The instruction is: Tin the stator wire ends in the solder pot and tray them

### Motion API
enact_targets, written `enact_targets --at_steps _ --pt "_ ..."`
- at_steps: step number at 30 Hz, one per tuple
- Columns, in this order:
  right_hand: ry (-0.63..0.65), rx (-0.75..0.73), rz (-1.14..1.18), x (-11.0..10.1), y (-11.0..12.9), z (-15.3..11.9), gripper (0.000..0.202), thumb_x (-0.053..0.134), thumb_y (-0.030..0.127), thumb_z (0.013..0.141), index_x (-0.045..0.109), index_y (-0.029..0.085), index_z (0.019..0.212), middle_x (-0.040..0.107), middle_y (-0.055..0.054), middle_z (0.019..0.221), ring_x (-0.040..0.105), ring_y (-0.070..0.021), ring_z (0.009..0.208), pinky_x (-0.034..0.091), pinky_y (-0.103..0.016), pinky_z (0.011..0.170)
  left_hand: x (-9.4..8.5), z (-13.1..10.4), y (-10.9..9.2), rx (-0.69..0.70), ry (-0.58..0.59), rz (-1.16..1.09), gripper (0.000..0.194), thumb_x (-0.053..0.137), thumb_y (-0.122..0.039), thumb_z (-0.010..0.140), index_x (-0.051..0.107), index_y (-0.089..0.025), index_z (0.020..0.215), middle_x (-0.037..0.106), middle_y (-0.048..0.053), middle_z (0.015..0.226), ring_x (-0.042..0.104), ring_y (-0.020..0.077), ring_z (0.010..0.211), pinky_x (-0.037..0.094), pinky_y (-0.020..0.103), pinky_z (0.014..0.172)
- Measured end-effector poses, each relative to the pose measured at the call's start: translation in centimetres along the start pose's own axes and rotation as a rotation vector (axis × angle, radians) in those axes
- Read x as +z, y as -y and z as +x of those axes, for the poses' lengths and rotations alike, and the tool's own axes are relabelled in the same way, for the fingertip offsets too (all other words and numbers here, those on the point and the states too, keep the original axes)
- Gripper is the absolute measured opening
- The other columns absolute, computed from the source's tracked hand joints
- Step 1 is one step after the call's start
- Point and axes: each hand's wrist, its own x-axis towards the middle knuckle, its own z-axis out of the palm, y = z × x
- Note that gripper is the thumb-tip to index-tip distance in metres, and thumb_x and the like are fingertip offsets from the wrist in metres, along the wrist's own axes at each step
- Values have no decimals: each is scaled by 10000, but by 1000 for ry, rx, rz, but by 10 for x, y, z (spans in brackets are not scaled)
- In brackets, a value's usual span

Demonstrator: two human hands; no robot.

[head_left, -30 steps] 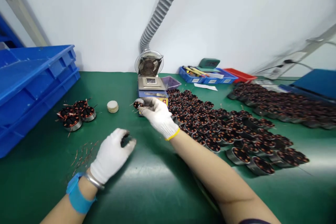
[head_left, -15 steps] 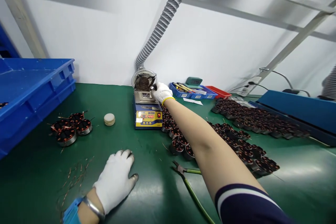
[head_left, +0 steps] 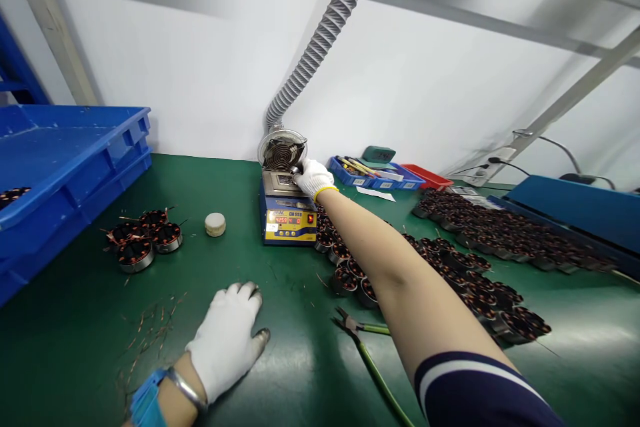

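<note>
My right hand (head_left: 316,178), in a white glove, is closed on a motor stator (head_left: 297,169), of which only a dark, silvery edge shows past the fingers. It is held over the metal top of a blue and yellow solder pot (head_left: 289,223) with a lit red display. My left hand (head_left: 227,337), also gloved, lies flat and open on the green mat (head_left: 295,360), holding nothing. To its right rest green-handled cutters (head_left: 349,324), partly under my right arm. Loose copper wire clippings (head_left: 155,327) are scattered to the left of that hand.
Several wound stators (head_left: 135,255) stand at left near a round whitish tin (head_left: 215,224). Many more stators (head_left: 480,287) crowd the right side. Blue crates (head_left: 95,167) border the left. Behind the pot rises a grey exhaust hose (head_left: 320,40); a blue tool tray (head_left: 345,177) sits beyond.
The view has shifted slightly, moving everything a little right. My right hand stays at the solder pot and my left stays flat on the mat. The pot's display digits differ.
</note>
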Motion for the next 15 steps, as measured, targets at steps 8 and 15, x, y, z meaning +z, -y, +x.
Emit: enact_targets --at_steps 8,15 --pt "-43 -5 189 -19 0 -1 348 625 374 774 682 195 1067 703 -65 1013 640 -226 967 486 -297 834 -2 0 0 -2 6 3 526 514 -374 793 605 -141 1256 530 143 1361 460 335 1225 367 473 1032" --pt "-17 5 349 -32 3 -14 341 641 360 744 714 184 1028 717 -21 871 651 -161 814 477 -235 755 -2 -1 0 2 7 5 536 506 -372 794 599 -134 1265 522 143 1374 455 340 1234 368 473 1032"
